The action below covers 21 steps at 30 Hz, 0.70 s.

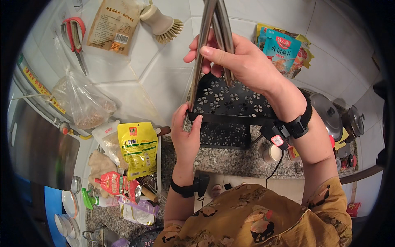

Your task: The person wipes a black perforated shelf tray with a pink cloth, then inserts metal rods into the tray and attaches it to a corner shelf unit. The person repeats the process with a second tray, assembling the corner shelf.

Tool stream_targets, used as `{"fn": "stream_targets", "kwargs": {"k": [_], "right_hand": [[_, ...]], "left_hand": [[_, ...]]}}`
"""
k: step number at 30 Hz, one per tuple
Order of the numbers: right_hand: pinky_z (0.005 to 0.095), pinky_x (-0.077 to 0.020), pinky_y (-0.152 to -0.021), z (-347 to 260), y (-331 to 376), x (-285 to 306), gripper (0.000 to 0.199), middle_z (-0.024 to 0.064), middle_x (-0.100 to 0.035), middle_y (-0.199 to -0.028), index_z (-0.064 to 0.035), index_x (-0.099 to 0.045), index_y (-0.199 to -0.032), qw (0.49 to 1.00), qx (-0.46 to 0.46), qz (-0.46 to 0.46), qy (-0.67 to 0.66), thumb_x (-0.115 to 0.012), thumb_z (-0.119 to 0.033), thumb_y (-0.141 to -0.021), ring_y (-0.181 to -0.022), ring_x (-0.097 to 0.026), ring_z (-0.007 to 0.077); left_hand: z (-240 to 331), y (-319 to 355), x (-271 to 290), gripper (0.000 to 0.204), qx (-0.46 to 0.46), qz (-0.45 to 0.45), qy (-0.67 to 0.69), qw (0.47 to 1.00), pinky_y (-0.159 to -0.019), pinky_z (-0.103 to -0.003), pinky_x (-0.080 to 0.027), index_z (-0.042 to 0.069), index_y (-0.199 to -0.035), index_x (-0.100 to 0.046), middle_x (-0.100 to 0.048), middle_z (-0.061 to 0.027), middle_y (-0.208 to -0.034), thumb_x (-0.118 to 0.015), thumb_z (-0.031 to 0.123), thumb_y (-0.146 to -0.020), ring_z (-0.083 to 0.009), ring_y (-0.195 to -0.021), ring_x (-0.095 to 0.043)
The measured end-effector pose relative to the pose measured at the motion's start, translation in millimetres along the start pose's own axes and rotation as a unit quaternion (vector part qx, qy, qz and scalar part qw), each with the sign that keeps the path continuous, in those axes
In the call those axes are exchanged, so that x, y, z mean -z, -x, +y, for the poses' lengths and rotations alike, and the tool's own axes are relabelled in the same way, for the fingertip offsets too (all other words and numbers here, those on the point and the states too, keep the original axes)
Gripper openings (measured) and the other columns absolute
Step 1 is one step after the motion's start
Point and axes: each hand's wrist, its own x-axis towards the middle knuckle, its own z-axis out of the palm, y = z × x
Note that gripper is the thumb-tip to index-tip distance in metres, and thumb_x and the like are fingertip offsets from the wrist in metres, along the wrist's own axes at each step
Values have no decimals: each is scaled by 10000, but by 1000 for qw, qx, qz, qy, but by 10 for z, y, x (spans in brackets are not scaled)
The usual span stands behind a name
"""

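head view: metal tubes (205,24) stand nearest the camera, rising out of the upper edge; the right hand (238,57) is closed around them, thumb laid across the front, fingers curled behind; one tube slants down to the left corner of the black rack (234,119), while the lower ends of the others hang over its perforated panel; the left hand (187,129) is nearly closed, pinching the rack's rim at that same corner, beside the tube's lower end; the rack sits below the right hand, in front of the person, with flower-shaped cutouts; speckled table (222,160) shows beneath; a yellow pouch (138,150) lies left of the left hand; scissors (74,39) and a brush (158,22) hang at upper left; a lidded pot (327,113) stands at right.
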Motion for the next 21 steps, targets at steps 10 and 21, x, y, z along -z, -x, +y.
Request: {"fn": "stream_targets", "kwargs": {"k": [10, 21], "right_hand": [[229, -477, -710, 78, -15, -65, 254, 33, -698, -1017, -24, -580, -1160, 999, 5, -36, -38, -553, -231, -1015, -791, -555, 62], [283, -555, -807, 8, 60, -161, 315, 94, -669, -1082, -25, -529, -1247, 996, 2, -71, -46, -519, -265, -1042, -1008, -643, 143]], "left_hand": [[56, 73, -8, 448, -12, -22, -35, 999, -1018, -329, -436, -4, -1291, -552, -610, -103, -1245, -712, 25, -873, -201, -1140, -581], [186, -37, 76, 398, -76, -86, -116, 987, -931, -346, -454, 37, -1192, -621, -569, -104, -1188, -768, 140, -836, -269, -1103, -570]]}}
